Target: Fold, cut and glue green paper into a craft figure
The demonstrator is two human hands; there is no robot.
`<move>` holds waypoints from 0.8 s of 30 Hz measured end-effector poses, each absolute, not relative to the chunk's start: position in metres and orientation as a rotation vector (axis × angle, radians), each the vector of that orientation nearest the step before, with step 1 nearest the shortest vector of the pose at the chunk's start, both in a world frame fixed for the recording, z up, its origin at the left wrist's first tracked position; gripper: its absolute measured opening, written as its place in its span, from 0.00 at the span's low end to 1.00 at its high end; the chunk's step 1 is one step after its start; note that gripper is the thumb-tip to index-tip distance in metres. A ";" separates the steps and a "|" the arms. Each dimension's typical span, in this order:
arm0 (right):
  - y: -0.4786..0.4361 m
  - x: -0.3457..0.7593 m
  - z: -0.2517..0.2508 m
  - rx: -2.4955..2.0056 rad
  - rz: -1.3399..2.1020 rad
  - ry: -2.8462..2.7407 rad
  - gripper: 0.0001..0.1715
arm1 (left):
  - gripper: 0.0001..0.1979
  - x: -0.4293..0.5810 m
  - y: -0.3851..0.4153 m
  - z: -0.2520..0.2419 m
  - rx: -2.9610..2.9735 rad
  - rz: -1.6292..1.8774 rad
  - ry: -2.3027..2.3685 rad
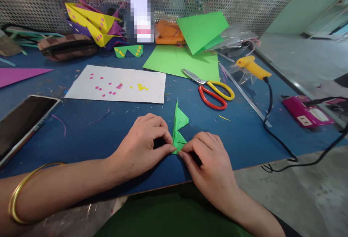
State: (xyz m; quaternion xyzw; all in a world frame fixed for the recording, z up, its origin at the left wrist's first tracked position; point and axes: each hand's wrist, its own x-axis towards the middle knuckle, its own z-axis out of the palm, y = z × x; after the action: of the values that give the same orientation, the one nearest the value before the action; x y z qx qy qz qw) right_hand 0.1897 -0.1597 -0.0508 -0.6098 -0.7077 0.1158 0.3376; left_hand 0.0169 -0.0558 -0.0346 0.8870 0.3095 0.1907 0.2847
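Folded green paper (pixel 179 120): stands between the two hands near the front edge of the blue surface (pixel 244 135); its lower end lies at the fingertips, while its pointed upper end extends away from the person, with two angular lobes along the right side.
Left hand (pixel 148 139): thumb and forefinger pinch the lower left edge of the folded green paper; a gold bangle (pixel 16 201) encircles the forearm.
Right hand (pixel 208 157): thumb and forefinger pinch the lower right corner of the same piece, close to the left thumb.
Scissors (pixel 202 82): lie open-handled beyond the right hand, one loop red and one yellow, the blade tips over a light green sheet (pixel 160 61).
White sheet (pixel 154 93): lies flat beyond the left hand, bearing small pink pieces (pixel 110 83) and yellow pieces (pixel 140 86).
Green cutout (pixel 119 52): mask-shaped, dotted with yellow, positioned behind the white sheet.
Glue gun (pixel 254 67): yellow, at the right, its black cord (pixel 270 101) running down past the surface edge.
Pink power box (pixel 307 110): near the right edge.
Phone (pixel 25 117): dark-screened, at the left edge of view.
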 end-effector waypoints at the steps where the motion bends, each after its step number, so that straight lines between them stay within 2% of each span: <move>1: -0.160 0.190 -0.051 -1.590 0.301 -1.844 0.07 | 0.07 0.017 -0.056 -0.035 2.380 0.505 0.828; 7: -0.157 0.191 -0.051 -1.595 0.304 -1.887 0.08 | 0.03 0.014 -0.060 -0.032 2.500 0.569 0.796; 12: -0.157 0.192 -0.052 -1.610 0.311 -1.915 0.08 | 0.06 0.008 -0.063 -0.033 2.944 0.781 0.475; 18: -0.157 0.192 -0.053 -1.613 0.306 -1.916 0.08 | 0.08 0.003 -0.070 -0.034 3.178 0.679 0.390; 24: -0.157 0.192 -0.052 -1.643 0.285 -1.948 0.10 | 0.09 0.011 -0.072 -0.032 3.046 0.643 0.529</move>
State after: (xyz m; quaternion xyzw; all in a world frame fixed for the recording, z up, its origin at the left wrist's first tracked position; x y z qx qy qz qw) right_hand 0.1920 -0.1565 -0.0519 -0.6143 -0.7281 0.1065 0.2848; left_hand 0.0108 -0.0719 -0.0317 0.9646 0.1676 0.2035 -0.0082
